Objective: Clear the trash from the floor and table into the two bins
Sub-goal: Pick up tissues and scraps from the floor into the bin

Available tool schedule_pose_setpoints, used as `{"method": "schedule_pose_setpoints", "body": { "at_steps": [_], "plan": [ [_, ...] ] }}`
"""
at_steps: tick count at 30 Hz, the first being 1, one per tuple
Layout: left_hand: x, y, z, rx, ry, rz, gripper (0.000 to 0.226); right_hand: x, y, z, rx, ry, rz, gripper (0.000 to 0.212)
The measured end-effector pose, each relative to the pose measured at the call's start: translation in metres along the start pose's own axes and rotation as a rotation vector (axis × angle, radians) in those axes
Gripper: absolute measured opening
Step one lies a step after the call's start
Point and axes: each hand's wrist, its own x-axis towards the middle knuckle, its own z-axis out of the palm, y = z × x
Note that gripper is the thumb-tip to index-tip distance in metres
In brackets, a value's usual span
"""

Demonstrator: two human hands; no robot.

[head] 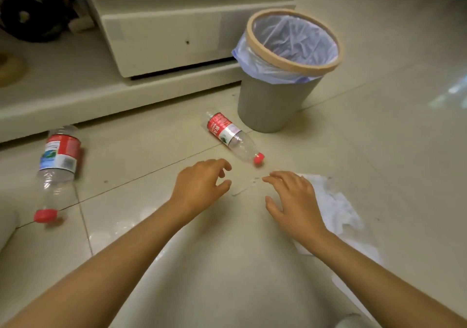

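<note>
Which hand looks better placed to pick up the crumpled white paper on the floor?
Probably the right hand: the crumpled white paper lies right beside it, partly under it. The left hand hovers across the gap, nearer the small clear plastic bottle.

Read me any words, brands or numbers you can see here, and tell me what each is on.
Bottle near the bin: red label with white lettering, too blurred to read.
Bottle on the left: red and white label with a barcode patch, print too blurred to read.
Bin, crumpled paper: no text visible.
</note>
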Motion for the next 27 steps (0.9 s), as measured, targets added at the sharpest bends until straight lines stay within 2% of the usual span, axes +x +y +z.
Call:
{"method": "schedule_pose_setpoints", "body": {
  "at_steps": [7,12,15,19,22,25,27],
  "plan": [
    [0.036,0.062,0.084,-0.099,-0.169,0.122,0.037,-0.042,0.076,0.012,-0.016,0.010,0.215,0.035],
    [0.050,0.079,0.125,-0.108,-0.240,0.160,0.051,-0.062,0.112,0.028,-0.004,-0.033,0.347,0.040],
    [0.057,0.082,0.145,-0.164,-0.292,0.164,0.068,-0.071,0.128,0.031,0.019,-0.064,0.382,0.043],
    [0.066,0.099,0.166,-0.140,-0.385,0.267,0.098,-0.079,0.142,0.031,0.083,-0.087,0.411,0.051],
    [0.071,0.125,0.181,-0.106,-0.418,0.339,0.112,-0.085,0.146,0.024,0.078,-0.005,0.448,0.059],
    [0.078,0.152,0.196,-0.016,-0.452,0.384,0.112,-0.094,0.155,0.016,0.142,0.089,0.506,0.064],
    [0.083,0.161,0.203,0.076,-0.420,0.397,0.101,-0.105,0.162,0.013,0.184,0.116,0.562,0.067]
  ]
}}
